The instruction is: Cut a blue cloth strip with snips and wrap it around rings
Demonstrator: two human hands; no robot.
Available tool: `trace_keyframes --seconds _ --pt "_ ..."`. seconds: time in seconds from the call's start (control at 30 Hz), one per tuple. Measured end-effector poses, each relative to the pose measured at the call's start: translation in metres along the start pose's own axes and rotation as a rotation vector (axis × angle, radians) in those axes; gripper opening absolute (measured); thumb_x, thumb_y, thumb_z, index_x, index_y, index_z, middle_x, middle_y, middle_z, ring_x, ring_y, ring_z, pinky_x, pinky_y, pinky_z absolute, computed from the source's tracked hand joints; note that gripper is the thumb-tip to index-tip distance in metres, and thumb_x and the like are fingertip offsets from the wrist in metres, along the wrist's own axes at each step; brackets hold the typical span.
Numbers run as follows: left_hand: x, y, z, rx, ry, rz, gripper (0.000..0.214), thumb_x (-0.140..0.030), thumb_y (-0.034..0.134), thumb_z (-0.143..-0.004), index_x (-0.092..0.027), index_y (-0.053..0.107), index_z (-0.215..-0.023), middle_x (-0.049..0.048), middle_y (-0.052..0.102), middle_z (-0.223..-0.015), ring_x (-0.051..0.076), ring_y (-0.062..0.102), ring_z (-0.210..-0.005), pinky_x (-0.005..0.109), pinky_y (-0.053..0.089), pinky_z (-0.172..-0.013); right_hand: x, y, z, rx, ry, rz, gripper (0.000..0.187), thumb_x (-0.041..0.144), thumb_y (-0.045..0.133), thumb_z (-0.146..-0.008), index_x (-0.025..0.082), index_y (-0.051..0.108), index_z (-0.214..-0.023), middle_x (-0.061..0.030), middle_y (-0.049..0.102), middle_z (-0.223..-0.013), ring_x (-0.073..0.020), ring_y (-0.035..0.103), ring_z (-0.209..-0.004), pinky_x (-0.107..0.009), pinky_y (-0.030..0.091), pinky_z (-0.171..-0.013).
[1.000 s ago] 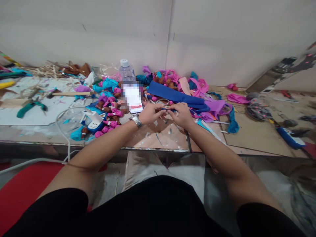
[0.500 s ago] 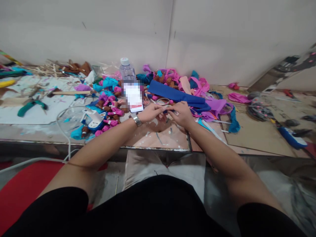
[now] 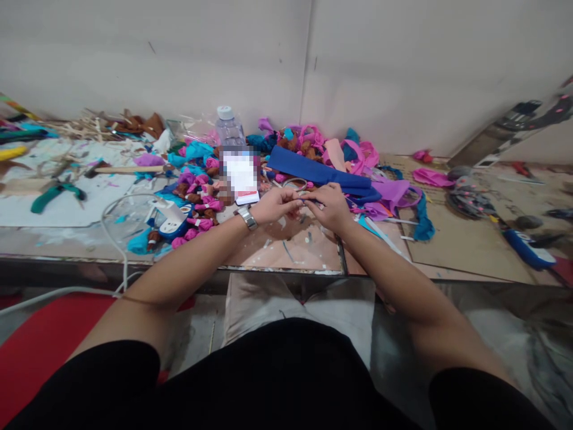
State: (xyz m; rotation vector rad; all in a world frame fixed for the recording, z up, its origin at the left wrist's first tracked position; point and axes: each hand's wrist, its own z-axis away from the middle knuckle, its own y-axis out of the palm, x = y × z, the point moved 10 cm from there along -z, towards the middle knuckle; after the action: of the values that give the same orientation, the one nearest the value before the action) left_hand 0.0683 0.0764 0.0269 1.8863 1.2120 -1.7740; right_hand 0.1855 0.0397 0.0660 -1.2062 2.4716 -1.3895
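My left hand [image 3: 278, 205], with a metal watch on its wrist, is closed in a pinch above the table's near middle. My right hand [image 3: 330, 206] meets it from the other side, fingertips pressed together almost touching the left ones. Between the fingertips is a small dark blue piece [image 3: 305, 201], mostly hidden by the fingers. Just beyond the hands lie a roll of tape [image 3: 295, 181] and a folded blue strip [image 3: 317, 170] of cloth or crepe paper.
A phone [image 3: 242, 179] leans by a clear bottle [image 3: 230, 128]. Wrapped pink, brown and purple bundles [image 3: 197, 197] surround a power strip [image 3: 174, 226]. Left are green pliers [image 3: 56, 194] and a hammer [image 3: 129, 169]; cardboard [image 3: 452, 239] lies right.
The fingers of my left hand have shifted slightly and curl more at the tips. My right hand stays almost in place, and the things on the table are unmoved.
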Motion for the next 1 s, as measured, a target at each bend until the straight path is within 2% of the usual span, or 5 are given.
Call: trace_keyframes --seconds 0.1,0.23,0.43,0.73,1.0 --pt "-0.004 -0.003 0.001 -0.019 0.03 -0.084 0.046 -0.061 0.065 -0.099 -0.016 0.066 -0.09 0.0069 0.077 -0.076 0.017 0.075 -0.068 0.028 0.061 -0.066 0.0 0.0 0.0 -0.014 -0.009 0.0 0.027 0.042 0.059 -0.106 0.025 0.08 -0.111 -0.0086 0.083 -0.108 -0.028 0.07 -0.101 -0.049 0.037 -0.104" --pt "-0.013 -0.011 0.002 -0.088 0.105 -0.336 0.033 -0.045 0.06 -0.104 -0.016 0.069 -0.09 0.0047 0.077 -0.079 0.016 0.073 -0.07 0.027 0.054 -0.067 -0.001 0.0 0.0 -0.028 -0.023 0.009 0.022 0.038 0.064 -0.103 0.023 0.08 -0.108 -0.008 0.083 -0.106 -0.0274 0.071 -0.099 -0.048 0.037 -0.103" --pt "-0.02 -0.012 0.002 -0.112 0.198 -0.692 0.02 -0.029 0.063 -0.101 -0.017 0.073 -0.087 0.0039 0.076 -0.079 0.018 0.067 -0.073 0.03 0.042 -0.069 0.0 0.006 0.001 0.022 -0.024 0.024 0.015 0.031 0.067 -0.099 0.022 0.078 -0.103 -0.0071 0.083 -0.104 -0.0277 0.07 -0.1 -0.048 0.036 -0.102" --pt "-0.028 -0.004 0.004 -0.093 0.345 -0.821 0.023 -0.028 0.059 -0.103 -0.018 0.071 -0.085 0.004 0.074 -0.079 0.019 0.064 -0.072 0.03 0.037 -0.067 0.002 0.009 0.001 0.056 -0.005 0.003 0.014 0.031 0.063 -0.097 0.021 0.073 -0.099 -0.0084 0.082 -0.103 -0.0292 0.07 -0.102 -0.047 0.034 -0.099" --pt "-0.026 0.001 0.006 -0.067 0.36 -0.832 0.028 -0.033 0.054 -0.107 -0.019 0.072 -0.092 0.0056 0.077 -0.087 0.02 0.066 -0.078 0.031 0.04 -0.071 -0.003 0.014 0.001 0.088 0.055 -0.049 0.016 0.034 0.059 -0.095 0.021 0.069 -0.096 -0.009 0.079 -0.101 -0.0285 0.067 -0.1 -0.046 0.036 -0.096"
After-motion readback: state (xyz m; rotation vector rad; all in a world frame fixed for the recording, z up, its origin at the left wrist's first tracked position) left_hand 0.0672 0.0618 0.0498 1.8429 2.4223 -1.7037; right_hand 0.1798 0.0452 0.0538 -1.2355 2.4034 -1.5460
